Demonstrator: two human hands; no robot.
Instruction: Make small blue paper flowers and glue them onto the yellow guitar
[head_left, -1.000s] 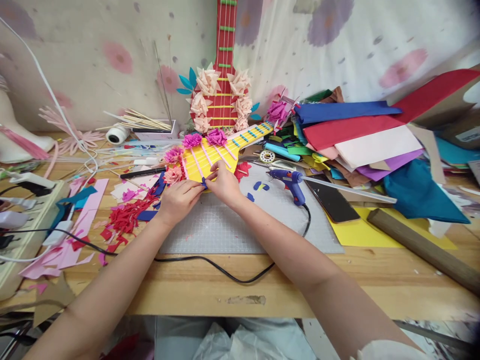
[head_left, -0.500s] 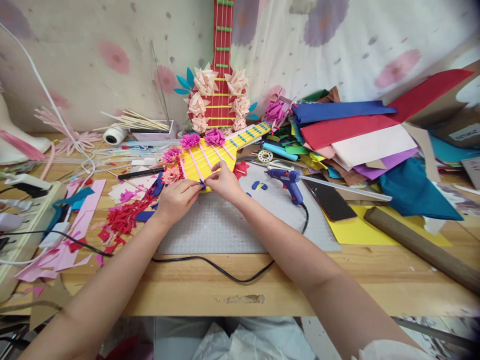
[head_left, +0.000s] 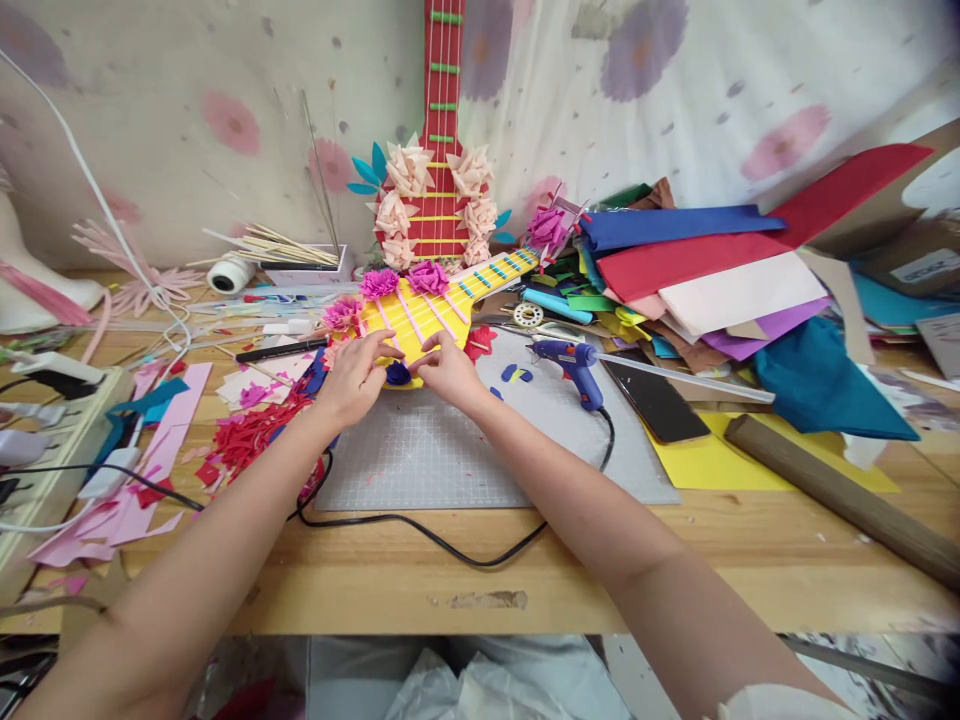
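A yellow paper guitar (head_left: 439, 335) with pink and white strips, and pink and magenta paper flowers, lies on the grey cutting mat (head_left: 450, 465). At its near edge sits a small dark blue paper flower (head_left: 397, 374). My left hand (head_left: 354, 378) is on the left of this flower, fingers stretched over the guitar's body and apart from the thumb. To the flower's right, my right hand (head_left: 448, 372) rests on the guitar with its fingers apart. The thumb tip is close to the flower; whether it touches is unclear.
Right of my hands lie a blue glue gun (head_left: 574, 370) with its cord, a black phone (head_left: 660, 395) and a cardboard tube (head_left: 832, 495). Behind stands a red paper guitar (head_left: 437, 205). Red paper scraps (head_left: 255, 440) lie at left, stacked coloured paper (head_left: 742, 290) at right.
My hands have moved apart from their meeting point at the guitar's near edge. The blue flower now shows between them, and my left hand's fingers have spread.
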